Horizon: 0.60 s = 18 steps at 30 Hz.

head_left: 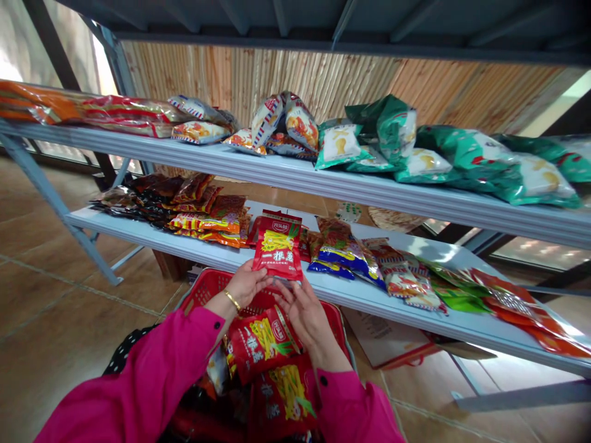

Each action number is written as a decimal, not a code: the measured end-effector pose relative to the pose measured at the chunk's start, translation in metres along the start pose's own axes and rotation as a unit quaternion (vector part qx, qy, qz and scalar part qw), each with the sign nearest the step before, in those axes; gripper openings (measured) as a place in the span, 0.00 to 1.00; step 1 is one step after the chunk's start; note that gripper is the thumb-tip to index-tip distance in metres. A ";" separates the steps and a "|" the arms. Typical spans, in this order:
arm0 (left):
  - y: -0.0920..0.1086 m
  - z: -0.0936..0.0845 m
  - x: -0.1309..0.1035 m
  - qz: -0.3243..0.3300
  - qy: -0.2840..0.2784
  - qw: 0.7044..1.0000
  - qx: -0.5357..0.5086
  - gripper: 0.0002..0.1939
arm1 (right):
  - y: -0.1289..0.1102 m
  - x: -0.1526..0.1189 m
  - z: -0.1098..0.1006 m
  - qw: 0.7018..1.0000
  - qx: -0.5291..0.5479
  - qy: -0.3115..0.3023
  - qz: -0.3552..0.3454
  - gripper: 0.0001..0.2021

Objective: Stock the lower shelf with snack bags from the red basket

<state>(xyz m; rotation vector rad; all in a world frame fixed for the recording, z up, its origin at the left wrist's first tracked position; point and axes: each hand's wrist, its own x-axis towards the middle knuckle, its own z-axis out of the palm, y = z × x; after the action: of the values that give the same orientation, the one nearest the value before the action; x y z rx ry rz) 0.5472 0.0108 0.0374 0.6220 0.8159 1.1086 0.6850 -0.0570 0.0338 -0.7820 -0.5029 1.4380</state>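
Note:
Between my two hands a red snack packet [279, 246] stands upright at the front edge of the lower shelf [332, 280]. My left hand [247, 283] grips its lower left corner, and a gold bracelet shows on that wrist. At the packet's lower right corner, my right hand [302, 311] holds on with its fingers. Another red packet is partly hidden behind it on the shelf. Below my hands is a red basket [203, 289] with more red packets [263, 338] and other snack bags in it.
The upper shelf [277, 165] bears orange, white and green bags [341, 144]. On the lower shelf, dark and orange packets [217, 218] lie left, blue and red ones [341, 246] right. A cardboard box [388, 335] is underneath.

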 end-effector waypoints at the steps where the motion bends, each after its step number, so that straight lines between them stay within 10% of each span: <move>1: 0.002 0.005 0.009 0.000 0.004 1.000 0.002 0.10 | -0.001 0.003 0.000 1.000 0.002 0.009 -0.001 0.22; 18: -0.013 0.062 0.144 -0.054 0.054 0.996 0.047 0.19 | 0.010 0.005 -0.070 0.990 -0.032 0.138 0.027 0.28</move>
<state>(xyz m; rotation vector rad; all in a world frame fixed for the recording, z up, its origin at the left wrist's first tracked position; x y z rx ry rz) 0.6364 0.1401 0.0254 0.5939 0.9886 1.0166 0.7295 -0.0644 -0.0206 -1.0343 -0.3179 1.3420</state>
